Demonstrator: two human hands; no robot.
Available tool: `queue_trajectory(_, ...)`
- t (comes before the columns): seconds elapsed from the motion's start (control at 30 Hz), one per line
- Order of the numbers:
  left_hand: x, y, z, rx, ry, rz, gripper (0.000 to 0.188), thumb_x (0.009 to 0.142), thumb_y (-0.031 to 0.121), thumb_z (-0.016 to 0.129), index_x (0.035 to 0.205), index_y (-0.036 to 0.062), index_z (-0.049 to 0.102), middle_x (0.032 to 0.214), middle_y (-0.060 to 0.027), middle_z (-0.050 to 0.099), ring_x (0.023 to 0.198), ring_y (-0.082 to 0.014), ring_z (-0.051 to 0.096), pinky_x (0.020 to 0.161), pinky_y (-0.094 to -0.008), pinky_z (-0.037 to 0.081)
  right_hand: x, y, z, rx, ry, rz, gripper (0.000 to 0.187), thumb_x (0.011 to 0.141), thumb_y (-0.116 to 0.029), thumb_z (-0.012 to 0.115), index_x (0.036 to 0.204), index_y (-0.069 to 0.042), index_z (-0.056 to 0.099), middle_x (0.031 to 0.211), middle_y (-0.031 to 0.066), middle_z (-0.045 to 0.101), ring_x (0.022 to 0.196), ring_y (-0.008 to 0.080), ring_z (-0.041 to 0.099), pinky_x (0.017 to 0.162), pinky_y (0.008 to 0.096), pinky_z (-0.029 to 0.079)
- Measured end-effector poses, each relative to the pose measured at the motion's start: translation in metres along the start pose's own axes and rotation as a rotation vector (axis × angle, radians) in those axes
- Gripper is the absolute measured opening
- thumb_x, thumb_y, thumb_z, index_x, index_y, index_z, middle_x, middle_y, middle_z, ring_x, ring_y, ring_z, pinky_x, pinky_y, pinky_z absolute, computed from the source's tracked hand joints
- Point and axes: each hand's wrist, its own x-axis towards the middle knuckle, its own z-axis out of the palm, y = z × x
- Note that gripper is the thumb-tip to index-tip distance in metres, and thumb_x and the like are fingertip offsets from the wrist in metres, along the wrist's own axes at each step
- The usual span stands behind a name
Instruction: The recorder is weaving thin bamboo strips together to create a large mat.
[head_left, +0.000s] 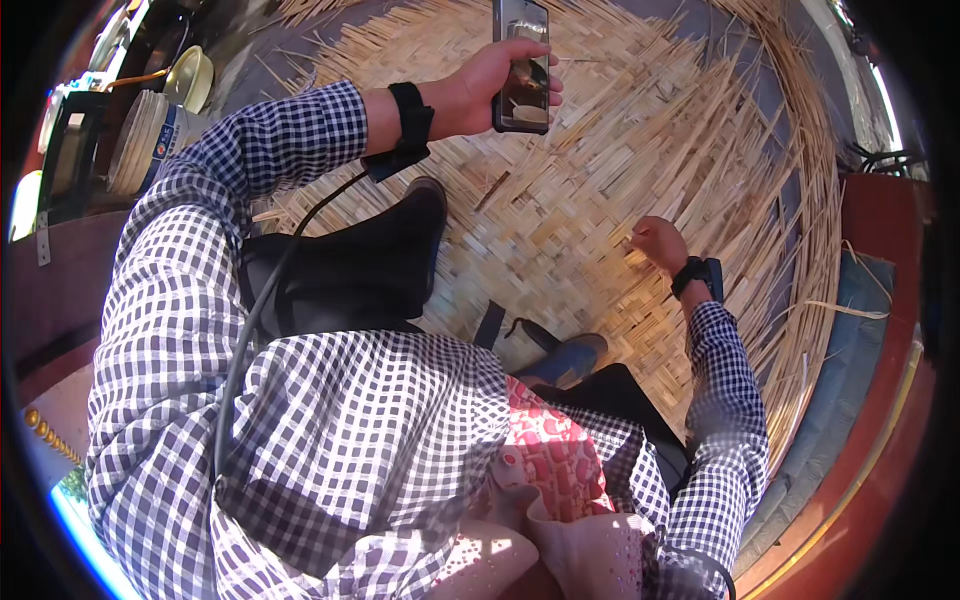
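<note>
Held out at the top of the head view, my left hand [462, 96] is wrapped round a dark smartphone [524, 104], whose lit screen faces me. Around that wrist is a black strap [408, 115] with a black cable running back along my arm. To the right, my right hand [658, 243] is curled into a fist above a woven mat [560, 210] of pale split strips. Nothing sticks out of the fist. A black band [692, 276] circles that wrist. Long unwoven strips [770, 200] fan out along the mat's right side.
My dark shoes rest on the mat, the left shoe [430, 205] and the blue right shoe [570, 360]. A white bucket [145, 140] and a pale bowl [188, 80] stand at upper left. A folded grey-green cloth [850, 330] lies along the red edge at right.
</note>
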Motion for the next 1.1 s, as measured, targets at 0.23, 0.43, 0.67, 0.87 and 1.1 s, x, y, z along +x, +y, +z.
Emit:
queue_trajectory(0.23,0.008,0.006,0.012,-0.037,-0.025,0.008,0.042,0.094,0.033,0.058,0.122,0.0027,0.055,0.109,-0.0170,0.065,0.103,-0.0279,0.065,0.089,-0.0479,0.055,-0.018,-0.058,-0.036,-0.044,-0.118,0.141,0.037,0.074,-0.028,0.080,0.083,0.005,0.065,0.074,0.0143,0.061,0.066,0.0232,0.056,0.063,0.0361,0.045)
queue_trajectory(0.43,0.021,-0.003,0.024,-0.004,-0.023,-0.027,0.039,0.095,0.034,0.057,0.120,0.0038,0.055,0.107,-0.0154,0.066,0.101,-0.0280,0.067,0.088,-0.0478,0.055,-0.042,-0.043,-0.043,0.216,0.102,0.024,0.029,0.072,-0.023,0.080,0.083,0.000,0.067,0.073,0.0123,0.063,0.069,0.0278,0.060,0.067,0.0384,0.046)
queue_trajectory(0.67,0.025,0.003,0.040,-0.021,-0.159,0.062,0.036,0.095,0.030,0.055,0.119,0.0041,0.054,0.110,-0.0155,0.065,0.100,-0.0265,0.066,0.089,-0.0466,0.056,-0.088,-0.021,-0.097,0.661,0.702,0.335,0.018,0.085,-0.015,0.075,0.076,-0.009,0.060,0.071,-0.0043,0.056,0.062,0.0057,0.049,0.057,0.0252,0.040)
queue_trajectory(0.87,0.011,0.028,0.054,-0.099,-0.266,0.175,0.042,0.096,0.030,0.053,0.127,0.0016,0.049,0.112,-0.0166,0.063,0.106,-0.0294,0.064,0.094,-0.0487,0.053,-0.122,-0.001,-0.098,1.085,1.090,0.171,0.025,0.089,-0.023,0.073,0.076,-0.014,0.053,0.067,-0.0070,0.048,0.059,0.0027,0.042,0.053,0.0213,0.037)
queue_trajectory(1.1,0.000,-0.017,0.020,-0.228,-0.567,0.188,0.057,0.096,0.035,0.052,0.140,0.0003,0.040,0.116,-0.0170,0.060,0.110,-0.0306,0.060,0.100,-0.0509,0.048,-0.071,-0.016,-0.081,0.860,0.891,0.243,0.029,0.084,-0.023,0.077,0.073,-0.010,0.054,0.071,-0.0029,0.054,0.064,0.0057,0.052,0.057,0.0209,0.042)
